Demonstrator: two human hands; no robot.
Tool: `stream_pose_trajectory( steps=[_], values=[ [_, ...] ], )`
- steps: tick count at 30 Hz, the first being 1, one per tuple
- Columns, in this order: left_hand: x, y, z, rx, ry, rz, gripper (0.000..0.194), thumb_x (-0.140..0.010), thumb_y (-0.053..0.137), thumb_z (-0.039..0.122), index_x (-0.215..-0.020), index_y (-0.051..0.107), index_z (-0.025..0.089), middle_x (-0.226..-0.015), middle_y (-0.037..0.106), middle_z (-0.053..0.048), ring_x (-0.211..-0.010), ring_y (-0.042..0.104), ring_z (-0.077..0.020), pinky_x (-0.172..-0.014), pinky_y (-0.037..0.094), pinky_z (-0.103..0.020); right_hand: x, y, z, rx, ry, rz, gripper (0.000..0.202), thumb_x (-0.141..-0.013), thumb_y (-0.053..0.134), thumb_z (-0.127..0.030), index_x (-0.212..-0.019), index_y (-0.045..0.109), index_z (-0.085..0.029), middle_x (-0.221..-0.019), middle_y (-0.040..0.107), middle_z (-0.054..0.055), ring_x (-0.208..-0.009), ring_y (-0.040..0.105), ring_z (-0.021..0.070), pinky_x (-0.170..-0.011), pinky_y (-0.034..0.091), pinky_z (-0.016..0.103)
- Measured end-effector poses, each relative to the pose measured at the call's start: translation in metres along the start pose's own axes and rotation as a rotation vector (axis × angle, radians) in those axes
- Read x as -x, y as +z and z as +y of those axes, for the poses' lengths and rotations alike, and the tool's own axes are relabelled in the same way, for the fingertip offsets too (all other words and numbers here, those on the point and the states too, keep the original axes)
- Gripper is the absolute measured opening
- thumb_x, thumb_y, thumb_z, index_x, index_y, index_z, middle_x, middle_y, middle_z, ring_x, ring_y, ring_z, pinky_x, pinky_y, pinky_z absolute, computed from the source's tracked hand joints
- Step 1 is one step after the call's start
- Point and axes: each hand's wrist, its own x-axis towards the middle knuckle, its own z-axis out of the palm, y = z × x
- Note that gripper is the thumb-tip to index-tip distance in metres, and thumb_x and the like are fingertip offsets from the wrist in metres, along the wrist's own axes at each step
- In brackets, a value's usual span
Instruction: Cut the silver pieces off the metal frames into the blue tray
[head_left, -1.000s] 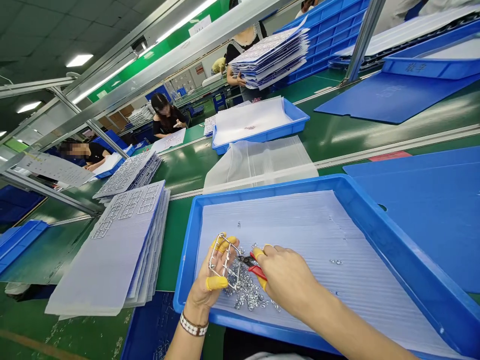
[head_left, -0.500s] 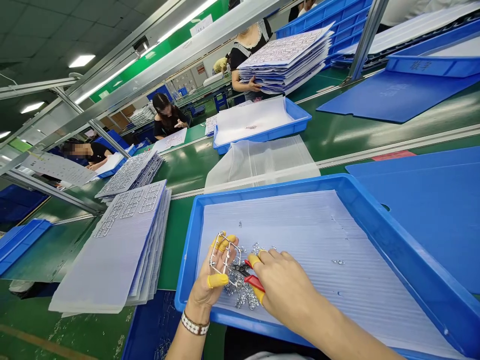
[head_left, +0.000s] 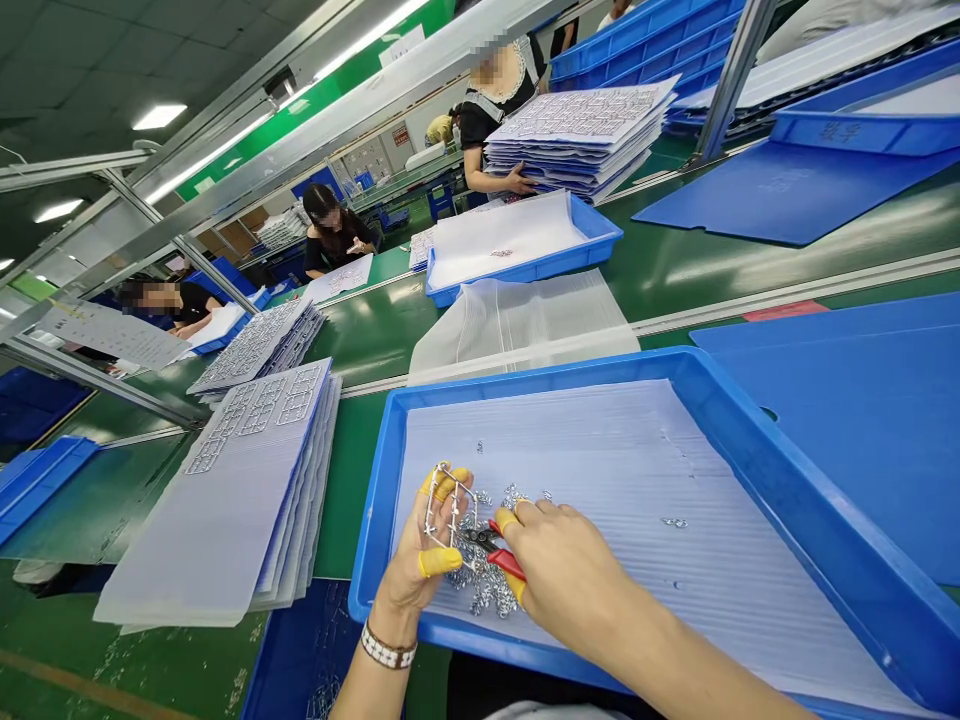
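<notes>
My left hand (head_left: 416,555), with yellow finger covers and a bracelet at the wrist, holds a silver sprue frame (head_left: 452,508) upright between thumb and fingers. Closed around red-handled cutters (head_left: 504,562) is my right hand (head_left: 562,570); the dark jaws reach the lower right side of the frame. Below both hands a heap of small silver parts (head_left: 491,595) lies on the pale sheet (head_left: 585,450) inside a blue tray (head_left: 525,378). A few loose parts (head_left: 675,522) rest farther right on that sheet.
Left of the tray stands a stack of pale sheets (head_left: 225,520) with silver frames on top. Beyond it is a second stack (head_left: 251,345). Across the green table sits another blue tray (head_left: 525,265). A person (head_left: 499,120) holds piled sheets there. A blue board (head_left: 847,400) lies at the right.
The sprue frame has turned slightly in my left hand, and my right hand has shifted a little left with the cutters. The person across the table has moved the piled sheets slightly right and down.
</notes>
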Motion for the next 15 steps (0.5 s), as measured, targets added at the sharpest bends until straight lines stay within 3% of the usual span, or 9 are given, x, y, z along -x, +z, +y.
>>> stream_pose_trajectory(
  steps=[10,13,15],
  values=[
    [-0.001,-0.001,0.000,0.042,-0.002,0.018,0.090,-0.059,0.085,0.030,-0.139,0.043,0.025,-0.146,0.044,-0.012,-0.141,0.029,-0.0348,-0.119,0.013,-0.050,-0.001,0.005,0.004,0.055,0.033,0.022,0.017,-0.082,0.059,-0.018,-0.096,0.067,-0.016,-0.086,0.070,0.011,-0.080,0.067,0.0259,-0.068,0.048,0.034],
    [0.009,-0.008,0.009,0.141,0.006,0.047,0.089,-0.061,0.081,0.042,-0.139,0.042,0.023,-0.145,0.046,-0.014,-0.137,0.035,-0.0360,-0.117,0.019,-0.051,0.006,0.013,0.015,0.053,0.035,0.103,0.022,-0.083,0.054,-0.017,-0.101,0.067,-0.019,-0.089,0.071,0.011,-0.082,0.067,0.0294,-0.071,0.051,0.041],
    [0.028,-0.020,0.021,0.189,-0.008,0.090,0.089,-0.061,0.075,0.056,-0.137,0.046,0.019,-0.136,0.054,-0.016,-0.129,0.046,-0.0382,-0.111,0.029,-0.052,0.013,0.029,0.033,0.004,0.006,0.184,0.025,-0.082,0.052,-0.020,-0.104,0.066,-0.023,-0.094,0.071,0.012,-0.081,0.067,0.0311,-0.072,0.051,0.045]
  ],
)
